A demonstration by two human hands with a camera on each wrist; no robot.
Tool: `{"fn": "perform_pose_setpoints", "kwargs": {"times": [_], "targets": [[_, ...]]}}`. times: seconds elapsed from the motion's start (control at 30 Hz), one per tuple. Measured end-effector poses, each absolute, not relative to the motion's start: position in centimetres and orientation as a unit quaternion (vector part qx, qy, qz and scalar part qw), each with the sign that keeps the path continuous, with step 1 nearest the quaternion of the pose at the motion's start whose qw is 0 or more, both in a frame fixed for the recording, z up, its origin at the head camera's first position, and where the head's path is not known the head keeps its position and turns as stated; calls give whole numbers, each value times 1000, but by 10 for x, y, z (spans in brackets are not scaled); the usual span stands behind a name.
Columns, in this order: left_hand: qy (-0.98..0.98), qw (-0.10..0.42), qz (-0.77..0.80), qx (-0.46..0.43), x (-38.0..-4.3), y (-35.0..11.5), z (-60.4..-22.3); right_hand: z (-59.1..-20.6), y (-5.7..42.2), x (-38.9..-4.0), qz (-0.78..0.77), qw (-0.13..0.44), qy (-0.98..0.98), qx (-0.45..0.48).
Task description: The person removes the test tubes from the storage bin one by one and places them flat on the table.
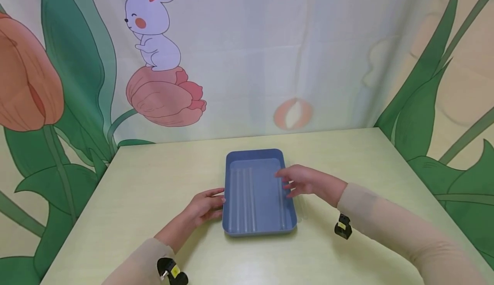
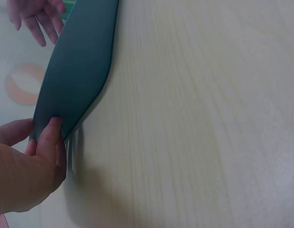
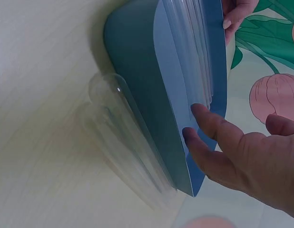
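Note:
A blue rectangular tray (image 1: 266,190) lies on the table, with several clear round-ended tubes (image 1: 243,199) lengthwise along its left half. Another clear tube (image 1: 283,210) lies along its right side. My left hand (image 1: 206,205) grips the tray's left wall; in the left wrist view the thumb lies against its outer face. My right hand (image 1: 301,180) reaches over the right wall, its fingers spread and loosely bent with nothing between them. In the right wrist view, its fingertips (image 3: 198,110) hang over the tray's inside.
Beside the tray's right wall, clear tubes (image 3: 132,137) lie on the pale wooden table (image 1: 154,182). A curtain (image 1: 239,62) printed with a rabbit and tulips hangs behind the table's far edge. Small black cameras (image 1: 343,226) are strapped at both wrists.

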State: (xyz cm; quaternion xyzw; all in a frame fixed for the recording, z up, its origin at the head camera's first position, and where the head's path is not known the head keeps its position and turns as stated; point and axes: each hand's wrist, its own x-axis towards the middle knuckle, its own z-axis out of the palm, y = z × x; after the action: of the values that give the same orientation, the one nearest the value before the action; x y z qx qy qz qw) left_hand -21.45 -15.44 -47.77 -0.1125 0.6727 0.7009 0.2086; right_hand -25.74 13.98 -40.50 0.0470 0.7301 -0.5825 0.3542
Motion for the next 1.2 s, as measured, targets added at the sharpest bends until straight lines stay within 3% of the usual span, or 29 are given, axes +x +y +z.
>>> {"fn": "perform_pose_setpoints", "kwargs": {"times": [0.53, 1.2], "targets": [[669, 207, 704, -117, -216, -154, -482, -414, 127, -256, -557, 371, 740, 64], [677, 207, 699, -107, -218, -156, -479, -427, 107, -271, -517, 319, 792, 68]]}}
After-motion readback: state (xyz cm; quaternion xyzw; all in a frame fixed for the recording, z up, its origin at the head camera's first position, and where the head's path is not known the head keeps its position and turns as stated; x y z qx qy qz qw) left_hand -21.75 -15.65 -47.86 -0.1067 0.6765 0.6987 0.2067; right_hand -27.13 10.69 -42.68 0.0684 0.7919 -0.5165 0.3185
